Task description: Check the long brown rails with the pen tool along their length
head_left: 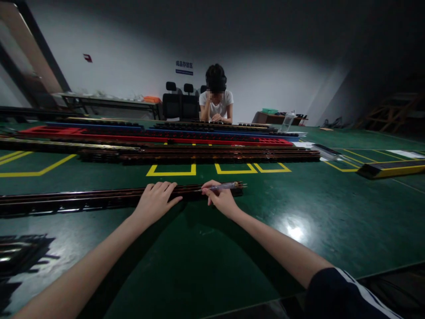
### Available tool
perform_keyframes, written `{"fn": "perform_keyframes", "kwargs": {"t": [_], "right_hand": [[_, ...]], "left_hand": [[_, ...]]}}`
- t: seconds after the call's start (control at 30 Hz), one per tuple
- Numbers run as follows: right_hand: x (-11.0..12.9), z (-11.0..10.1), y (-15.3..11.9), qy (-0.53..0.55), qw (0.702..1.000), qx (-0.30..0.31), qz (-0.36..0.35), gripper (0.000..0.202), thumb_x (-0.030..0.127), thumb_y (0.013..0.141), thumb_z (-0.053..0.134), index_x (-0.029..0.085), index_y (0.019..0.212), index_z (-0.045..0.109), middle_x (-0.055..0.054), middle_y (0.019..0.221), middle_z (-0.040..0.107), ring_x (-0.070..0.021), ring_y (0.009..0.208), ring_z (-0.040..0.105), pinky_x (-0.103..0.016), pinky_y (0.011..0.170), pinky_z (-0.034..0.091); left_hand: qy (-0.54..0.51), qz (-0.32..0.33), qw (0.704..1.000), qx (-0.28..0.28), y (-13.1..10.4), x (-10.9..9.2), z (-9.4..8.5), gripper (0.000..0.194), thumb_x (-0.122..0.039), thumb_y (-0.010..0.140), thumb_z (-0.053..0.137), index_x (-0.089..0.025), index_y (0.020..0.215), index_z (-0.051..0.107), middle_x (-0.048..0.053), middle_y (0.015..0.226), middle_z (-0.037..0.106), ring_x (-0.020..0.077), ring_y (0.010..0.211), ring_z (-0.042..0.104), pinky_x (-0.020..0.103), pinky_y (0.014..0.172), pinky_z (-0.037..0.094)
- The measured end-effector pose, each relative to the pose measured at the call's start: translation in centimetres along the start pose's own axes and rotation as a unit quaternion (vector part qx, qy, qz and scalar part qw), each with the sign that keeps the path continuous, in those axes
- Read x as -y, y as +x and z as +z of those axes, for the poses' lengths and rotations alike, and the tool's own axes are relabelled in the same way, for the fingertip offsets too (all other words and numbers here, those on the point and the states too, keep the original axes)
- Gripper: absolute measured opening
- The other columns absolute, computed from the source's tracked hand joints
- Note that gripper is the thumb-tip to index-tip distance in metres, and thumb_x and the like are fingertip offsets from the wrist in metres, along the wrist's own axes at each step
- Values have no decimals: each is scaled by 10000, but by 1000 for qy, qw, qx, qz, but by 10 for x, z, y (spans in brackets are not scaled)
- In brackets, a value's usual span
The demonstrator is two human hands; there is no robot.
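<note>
A bundle of long dark strips (pixel 99 199) lies across the green table from the left edge to just right of centre. My left hand (pixel 157 200) rests on the strips with its fingers spread and the thumb stretched to the right. Near the strips' right end, my right hand (pixel 219 197) is closed around a pen-like tool (pixel 226 186) with a clear handle. The tool's thin tip points left, over the strips. What the tip touches is too small to tell.
Farther back on the green table (pixel 206 257) lie dark strips (pixel 206 155) and red trays (pixel 272 141). A person (pixel 217 104) sits opposite. A black and yellow block (pixel 392 169) is at right, dark parts (pixel 23 254) at lower left.
</note>
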State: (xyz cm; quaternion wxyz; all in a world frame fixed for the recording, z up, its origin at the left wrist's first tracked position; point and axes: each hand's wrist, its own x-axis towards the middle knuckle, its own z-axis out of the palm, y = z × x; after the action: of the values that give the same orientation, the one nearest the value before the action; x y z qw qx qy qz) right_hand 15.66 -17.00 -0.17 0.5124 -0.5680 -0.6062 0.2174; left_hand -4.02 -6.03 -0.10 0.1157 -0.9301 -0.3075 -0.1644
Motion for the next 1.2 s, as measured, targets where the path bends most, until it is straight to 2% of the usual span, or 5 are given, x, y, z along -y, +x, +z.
{"fn": "perform_keyframes", "kwargs": {"t": [0.2,0.47,0.83,1.0,1.2], "right_hand": [[0,-1,-1,-27,999,-13,16,270,454,858,529,189,816,556,29,648,556,-97,483,547,-232,462,443],[1,0,-3,-36,999,-9,-7,239,409,881,507,191,793,551,23,649,556,-96,486,539,-225,461,434],[3,-1,-3,-12,998,-66,-20,344,501,856,504,188,717,535,7,603,556,-107,454,536,-220,402,429],[3,-2,-3,-9,999,-43,-11,351,517,843,517,188,722,541,4,624,568,-105,461,540,-220,406,431],[1,-4,-3,5,999,-33,2,355,526,830,534,183,740,560,1,641,580,-97,464,536,-216,411,434]], "left_hand": [[19,-2,1000,2,-1,0,1,483,-485,915,372,-142,1197,562,156,1145,627,290,1017,583,401,832,416],[12,-4,1000,10,-1,-1,-1,489,-476,919,386,-115,1205,549,157,1132,631,279,1016,583,403,852,411],[23,-1,1000,8,-1,-1,0,487,-475,923,381,-107,1196,549,150,1117,634,276,1007,585,403,849,414],[38,7,999,-11,-1,0,2,473,-482,933,344,-139,1180,555,135,1087,646,264,976,592,390,824,423],[41,6,999,-5,-1,0,1,469,-480,927,365,-129,1172,557,139,1087,648,266,978,595,390,827,423]]}}
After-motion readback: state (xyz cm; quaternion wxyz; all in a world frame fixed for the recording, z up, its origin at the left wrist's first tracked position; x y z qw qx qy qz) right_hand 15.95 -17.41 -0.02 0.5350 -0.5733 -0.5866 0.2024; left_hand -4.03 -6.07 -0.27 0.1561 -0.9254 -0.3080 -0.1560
